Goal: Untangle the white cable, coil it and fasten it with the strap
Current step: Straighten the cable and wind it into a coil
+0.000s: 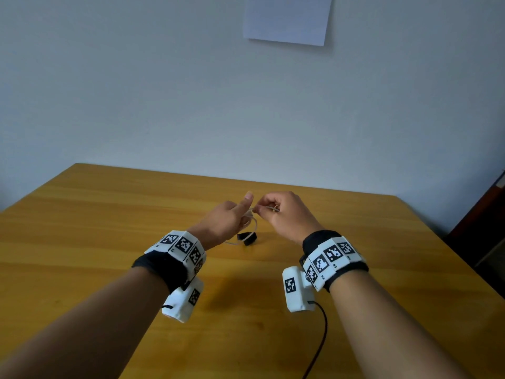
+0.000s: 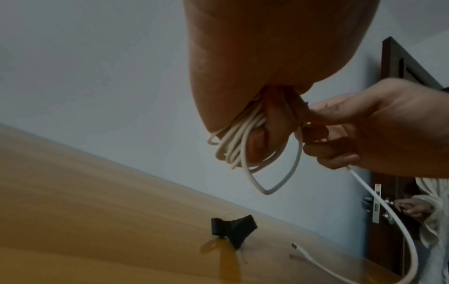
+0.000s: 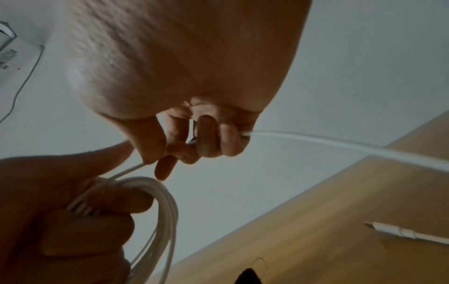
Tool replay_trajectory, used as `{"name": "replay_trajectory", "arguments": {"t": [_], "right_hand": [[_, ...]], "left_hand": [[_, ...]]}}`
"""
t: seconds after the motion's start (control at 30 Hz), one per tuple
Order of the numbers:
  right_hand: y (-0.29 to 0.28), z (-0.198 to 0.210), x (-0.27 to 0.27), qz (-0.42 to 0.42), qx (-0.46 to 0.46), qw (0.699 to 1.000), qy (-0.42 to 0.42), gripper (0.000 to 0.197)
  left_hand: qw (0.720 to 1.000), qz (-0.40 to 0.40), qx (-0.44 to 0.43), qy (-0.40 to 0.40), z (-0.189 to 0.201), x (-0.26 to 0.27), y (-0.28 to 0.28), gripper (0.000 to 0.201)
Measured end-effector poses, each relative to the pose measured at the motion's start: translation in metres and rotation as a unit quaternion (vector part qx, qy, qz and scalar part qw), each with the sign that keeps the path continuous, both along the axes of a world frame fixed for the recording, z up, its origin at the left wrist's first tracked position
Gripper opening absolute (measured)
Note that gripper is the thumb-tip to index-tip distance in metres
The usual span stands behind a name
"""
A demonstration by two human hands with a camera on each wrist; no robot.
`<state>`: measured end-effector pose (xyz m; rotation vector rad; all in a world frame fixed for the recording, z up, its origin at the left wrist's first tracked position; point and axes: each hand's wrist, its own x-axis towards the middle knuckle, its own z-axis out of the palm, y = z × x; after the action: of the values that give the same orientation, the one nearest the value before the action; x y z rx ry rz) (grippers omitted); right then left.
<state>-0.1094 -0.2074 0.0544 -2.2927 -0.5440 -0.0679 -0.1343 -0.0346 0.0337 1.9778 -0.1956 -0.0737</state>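
While the left hand (image 1: 226,220) clamps the loops of white cable (image 2: 239,146), right hand (image 1: 281,212) fingers pinch the tail, so we're mid-coil. Next: wind the remaining slack, then grab the strap (image 1: 247,237).

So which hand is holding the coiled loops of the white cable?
The left hand: its fingers curl round the bundled loops of the white cable. The right hand only pinches the single loose strand.

white cable (image 2: 245,146): smooth plastic sheath, slight sheen, bundled inside the left hand (image 1: 228,218) grip. Below the grip: strap (image 2: 233,229), matt black cloth, frayed threads; table (image 1: 109,214), smooth wood-grain, semi-gloss, reflective.
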Motion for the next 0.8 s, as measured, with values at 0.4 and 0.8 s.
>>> {"name": "replay_trajectory", "arguments": {"t": [0.4, 0.8], "right_hand": [[-0.001, -0.013, 0.003, -0.009, 0.044, 0.999, 0.009, 0.033], [0.023, -0.029, -0.012, 0.008, 0.004, 0.997, 0.076, 0.035]], "left_hand": [[0.906, -0.045, -0.391, 0.154, 0.024, -0.004, 0.003, 0.055], [0.857, -0.024, -0.512, 0.053, 0.029, 0.008, -0.006, 0.044]]}}
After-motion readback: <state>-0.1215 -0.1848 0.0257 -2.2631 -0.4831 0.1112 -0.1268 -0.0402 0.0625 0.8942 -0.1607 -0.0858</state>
